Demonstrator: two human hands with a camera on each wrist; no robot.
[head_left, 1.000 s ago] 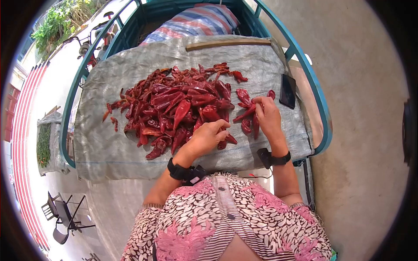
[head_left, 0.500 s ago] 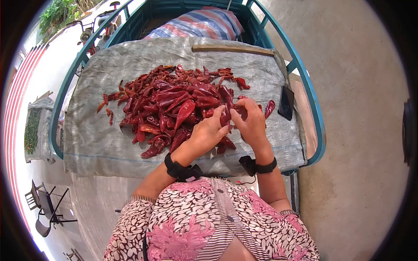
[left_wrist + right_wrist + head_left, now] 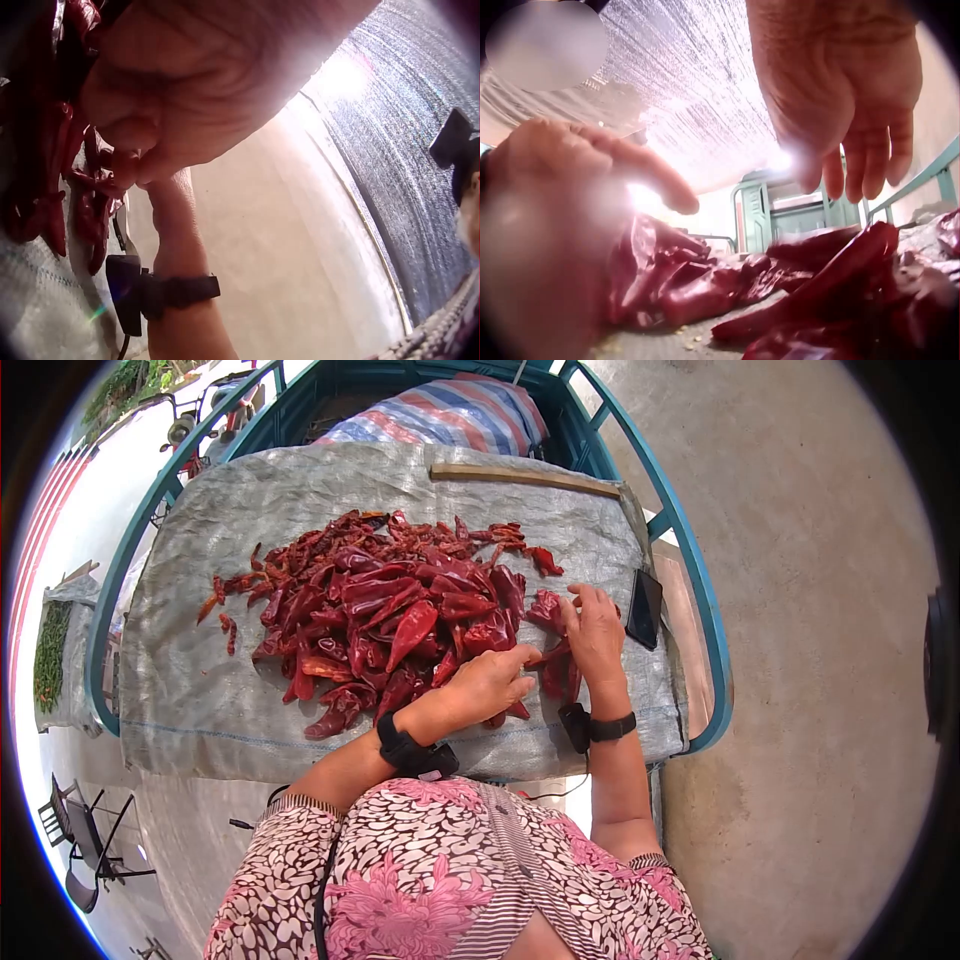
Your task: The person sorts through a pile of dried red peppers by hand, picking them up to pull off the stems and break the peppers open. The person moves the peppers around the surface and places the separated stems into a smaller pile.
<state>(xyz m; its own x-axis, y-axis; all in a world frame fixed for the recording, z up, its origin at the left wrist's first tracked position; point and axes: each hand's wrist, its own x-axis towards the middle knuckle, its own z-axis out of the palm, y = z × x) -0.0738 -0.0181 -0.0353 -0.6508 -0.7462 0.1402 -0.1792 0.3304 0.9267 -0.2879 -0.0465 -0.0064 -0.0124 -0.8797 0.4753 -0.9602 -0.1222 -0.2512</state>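
A large heap of dark red, wrinkled chili peppers (image 3: 410, 628) lies on a grey woven sheet (image 3: 210, 690). At the heap's near right edge is my left hand (image 3: 478, 688), its index finger pointing right. Nothing shows in its grasp, though its palm side is hidden in the head view. My right hand (image 3: 597, 640) hovers over a smaller cluster of chilies (image 3: 556, 670) right of the heap. In the right wrist view, its fingers (image 3: 874, 169) hang fairly straight above the peppers, holding nothing. That view also shows glossy peppers (image 3: 825, 289) on the sheet between both hands.
A phone (image 3: 645, 608) lies right of my right hand. Across the sheet's far side runs a wooden strip (image 3: 525, 479). Teal metal rails (image 3: 705, 610) flank the sheet, and a striped bag (image 3: 440, 418) fills the cart bed behind. Bits of chili (image 3: 228, 632) lie scattered at left.
My hands came together at the heap's right edge half a second ago, then parted. The right hand is back over the smaller cluster; the left stays by the heap. The head view has shifted somewhat.
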